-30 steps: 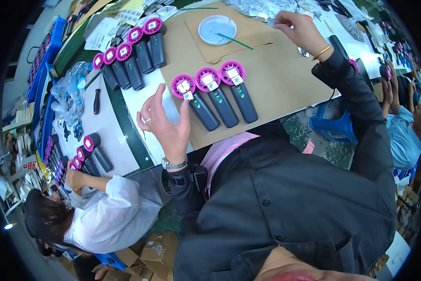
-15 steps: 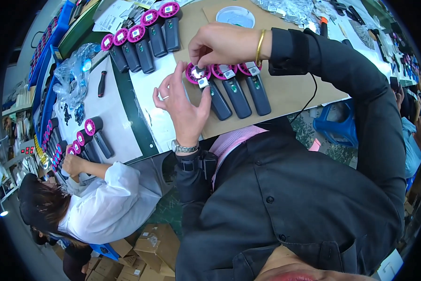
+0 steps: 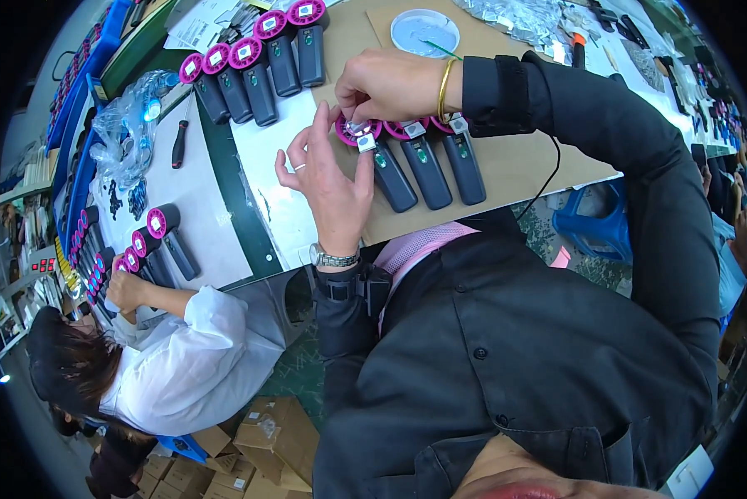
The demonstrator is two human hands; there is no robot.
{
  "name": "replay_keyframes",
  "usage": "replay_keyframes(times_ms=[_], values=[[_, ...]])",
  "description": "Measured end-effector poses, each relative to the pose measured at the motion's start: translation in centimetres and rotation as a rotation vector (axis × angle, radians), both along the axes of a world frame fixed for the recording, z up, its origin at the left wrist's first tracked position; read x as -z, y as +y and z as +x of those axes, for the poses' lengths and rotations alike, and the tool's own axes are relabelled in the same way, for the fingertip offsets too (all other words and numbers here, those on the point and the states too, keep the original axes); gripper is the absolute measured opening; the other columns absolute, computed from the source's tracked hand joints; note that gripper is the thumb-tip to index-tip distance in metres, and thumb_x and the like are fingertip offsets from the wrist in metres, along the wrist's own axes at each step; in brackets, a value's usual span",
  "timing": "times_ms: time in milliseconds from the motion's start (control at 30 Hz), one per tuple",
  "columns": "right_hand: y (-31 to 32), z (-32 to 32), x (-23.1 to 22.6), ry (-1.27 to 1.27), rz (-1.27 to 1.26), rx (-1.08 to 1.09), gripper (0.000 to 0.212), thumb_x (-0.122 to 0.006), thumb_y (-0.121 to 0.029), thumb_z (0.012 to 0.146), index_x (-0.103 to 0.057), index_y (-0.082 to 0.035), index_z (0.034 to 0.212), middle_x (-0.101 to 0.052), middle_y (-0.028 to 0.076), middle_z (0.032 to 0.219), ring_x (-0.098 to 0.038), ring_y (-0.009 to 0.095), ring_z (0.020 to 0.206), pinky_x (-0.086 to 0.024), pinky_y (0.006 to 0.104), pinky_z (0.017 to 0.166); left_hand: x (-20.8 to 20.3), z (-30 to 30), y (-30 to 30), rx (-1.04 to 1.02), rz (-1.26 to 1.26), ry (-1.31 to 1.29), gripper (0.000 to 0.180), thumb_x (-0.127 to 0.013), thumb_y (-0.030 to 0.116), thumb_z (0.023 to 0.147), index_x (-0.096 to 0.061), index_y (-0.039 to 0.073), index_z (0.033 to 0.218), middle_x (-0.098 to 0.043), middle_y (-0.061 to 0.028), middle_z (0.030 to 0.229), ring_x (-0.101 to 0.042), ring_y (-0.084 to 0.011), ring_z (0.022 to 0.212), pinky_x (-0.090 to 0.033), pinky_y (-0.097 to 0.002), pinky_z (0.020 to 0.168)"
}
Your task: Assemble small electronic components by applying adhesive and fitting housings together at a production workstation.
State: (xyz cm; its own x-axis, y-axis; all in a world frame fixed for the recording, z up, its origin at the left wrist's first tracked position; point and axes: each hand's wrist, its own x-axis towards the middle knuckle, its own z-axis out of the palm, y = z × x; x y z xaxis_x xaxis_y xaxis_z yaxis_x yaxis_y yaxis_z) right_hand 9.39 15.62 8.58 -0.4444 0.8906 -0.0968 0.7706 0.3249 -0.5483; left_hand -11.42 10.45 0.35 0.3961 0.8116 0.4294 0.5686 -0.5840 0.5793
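Three handheld fans with magenta rings and dark grey handles lie in a row on the brown board [image 3: 523,170]. My right hand [image 3: 382,86] reaches over the head of the leftmost fan [image 3: 396,187], its fingertips pinched at the ring; what they hold is too small to make out. My left hand [image 3: 333,187] straddles that same head with fingers stretched and apart, index beside the ring and thumb by a small white square piece [image 3: 366,142]. The middle fan [image 3: 426,175] and the right fan [image 3: 465,170] lie alongside, heads partly hidden by my right hand and wrist.
More fans [image 3: 282,62] lie at the back left. A round white dish [image 3: 415,37] with a green stick stands beyond my right hand. A screwdriver [image 3: 179,145] and plastic bags [image 3: 124,129] are to the left. A co-worker in white [image 3: 182,358] handles fans there; a blue stool [image 3: 594,224] stands right.
The view has shifted slightly. My right fingertips stay at the leftmost fan's head; a dark bit seen under them before no longer shows, and a pale shiny bit shows there. My left hand keeps its place.
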Motion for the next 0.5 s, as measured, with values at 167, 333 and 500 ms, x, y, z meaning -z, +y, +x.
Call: replay_keyframes(times_ms=[167,333,500], values=[[-0.2,-0.3,-0.2,-0.049,0.014,0.040,0.011,-0.083,-0.010,0.088,-0.079,0.000,0.091,-0.078,0.018,0.086,-0.077,0.033,0.081,-0.059,0.0426,0.074,0.1,0.1,0.0,-0.005,0.003,-0.008,0.095,-0.087,0.013,0.083,-0.043,0.006,0.166,-0.068,-0.0069,0.143,-0.051,-0.0293,0.138,-0.013,-0.0619,0.126],[-0.3,-1.7,-1.1,-0.206,-0.003,0.090,0.016,-0.086,-0.014,0.086,-0.078,-0.002,0.092,-0.078,0.020,0.088,-0.078,0.036,0.088,-0.060,0.0446,0.077,0.0,-0.2,0.2,0.006,-0.019,-0.014,0.094,-0.087,0.012,0.082,-0.043,0.006,0.165,-0.068,-0.0076,0.141,-0.051,-0.0295,0.139,-0.013,-0.0608,0.127],[1.1,-2.0,-0.1,-0.221,-0.092,0.127,0.026,-0.089,-0.016,0.084,-0.077,-0.002,0.102,-0.078,0.020,0.092,-0.078,0.038,0.093,-0.061,0.0454,0.080,-0.5,-0.2,0.5,0.031,-0.028,-0.015,0.090,-0.087,0.012,0.082,-0.045,0.005,0.162,-0.068,-0.0082,0.140,-0.050,-0.0294,0.140,-0.014,-0.0598,0.128]])
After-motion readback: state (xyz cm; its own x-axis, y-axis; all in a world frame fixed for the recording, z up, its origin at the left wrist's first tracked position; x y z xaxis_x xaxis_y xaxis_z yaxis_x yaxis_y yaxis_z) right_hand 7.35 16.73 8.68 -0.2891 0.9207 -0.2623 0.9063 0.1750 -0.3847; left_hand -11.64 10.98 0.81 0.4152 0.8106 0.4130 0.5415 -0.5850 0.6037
